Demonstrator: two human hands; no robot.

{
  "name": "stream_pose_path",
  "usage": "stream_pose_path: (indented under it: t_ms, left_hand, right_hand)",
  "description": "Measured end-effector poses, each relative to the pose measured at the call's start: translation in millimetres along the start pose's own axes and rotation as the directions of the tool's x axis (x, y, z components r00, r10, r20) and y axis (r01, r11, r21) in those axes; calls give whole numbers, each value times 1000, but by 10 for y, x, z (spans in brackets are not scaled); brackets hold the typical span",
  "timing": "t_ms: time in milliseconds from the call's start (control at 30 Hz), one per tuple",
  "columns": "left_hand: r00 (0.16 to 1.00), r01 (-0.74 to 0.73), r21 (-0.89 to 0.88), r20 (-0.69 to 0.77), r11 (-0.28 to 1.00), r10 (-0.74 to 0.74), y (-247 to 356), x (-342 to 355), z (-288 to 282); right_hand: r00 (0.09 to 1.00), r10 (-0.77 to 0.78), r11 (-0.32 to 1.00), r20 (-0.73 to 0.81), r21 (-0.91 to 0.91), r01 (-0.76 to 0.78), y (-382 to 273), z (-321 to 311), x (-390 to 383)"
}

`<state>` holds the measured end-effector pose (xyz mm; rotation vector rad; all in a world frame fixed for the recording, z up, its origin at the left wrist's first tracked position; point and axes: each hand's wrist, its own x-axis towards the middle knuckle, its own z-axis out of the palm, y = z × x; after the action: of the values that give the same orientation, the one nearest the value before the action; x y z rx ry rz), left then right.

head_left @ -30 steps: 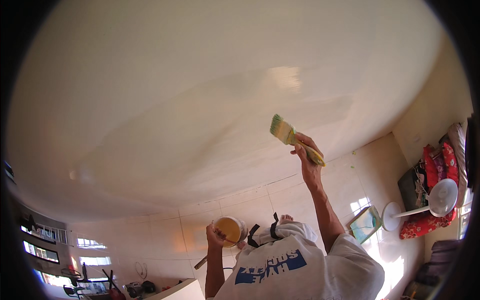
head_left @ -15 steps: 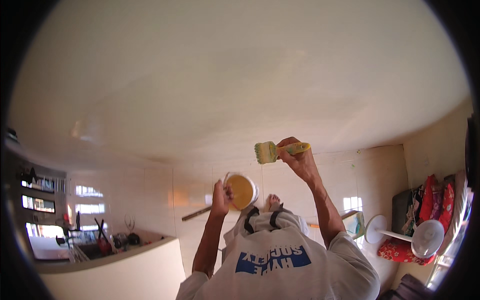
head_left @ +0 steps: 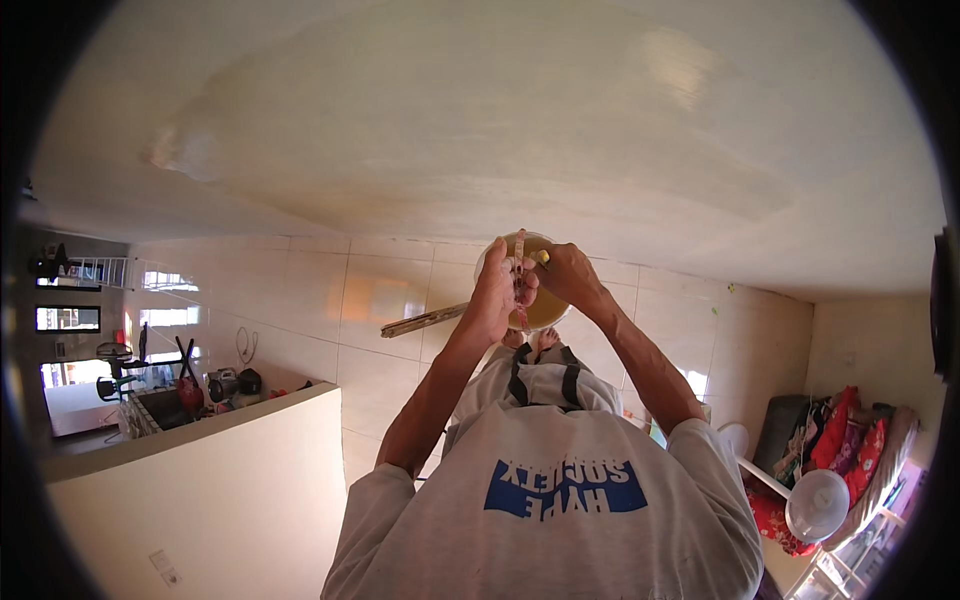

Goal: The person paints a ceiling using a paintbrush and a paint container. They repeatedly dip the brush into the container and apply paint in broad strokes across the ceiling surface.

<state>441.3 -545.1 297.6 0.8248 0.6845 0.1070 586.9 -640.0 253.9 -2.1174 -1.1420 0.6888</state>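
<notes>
A white bucket (head_left: 551,321) of yellowish-tan paint hangs in front of me, over my feet. My left hand (head_left: 491,298) is closed around its handle (head_left: 520,245), which looks wrapped in pinkish, stained material and crosses over the opening. Over the bucket's right side, my right hand (head_left: 572,274) is closed on a paintbrush (head_left: 541,257). Only a bit of the brush's yellow handle shows; its bristles are hidden at the bucket. Beyond both hands rises a broad off-white wall (head_left: 450,130) with shiny, uneven patches.
A wooden strip (head_left: 424,320) lies left of the bucket on pale floor tiles (head_left: 385,262). At lower left stands a low partition (head_left: 200,465), with assorted household things behind it. To the right are a white round-ended stand (head_left: 818,504) and piled red fabrics (head_left: 838,428).
My right hand has brought the paintbrush from near the wall down to the bucket. My left hand has raised the bucket toward the middle, and the view has shifted.
</notes>
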Motion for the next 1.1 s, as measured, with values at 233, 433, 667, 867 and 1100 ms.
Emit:
stream_pose_path:
  t_ms: [233, 433, 667, 867, 1100]
  left_hand:
    - [997, 35, -7, 71, 999, -34, 108, 41, 23]
    - [997, 58, -28, 51, 998, -56, 153, 16, -66]
    - [993, 71, -90, 99, 993, -62, 145, 36, -257]
    - [993, 76, -118, 95, 990, -65, 207, -2, -353]
    - [993, 62, -143, 104, 988, -48, 240, -83, -449]
  right_hand:
    - [996, -94, 995, 10, 46, 93, 92, 214, 178]
    - [994, -95, 947, 60, 314, 71, 201, 425, 203]
    - [996, -20, 1000, 82, -3, 21, -228, 277, 135]
    - [979, -190, 974, -77, 113, 197, 5, 638, 208]
    - [988, -36, 837, 149, 544, -52, 297, 1028, 325]
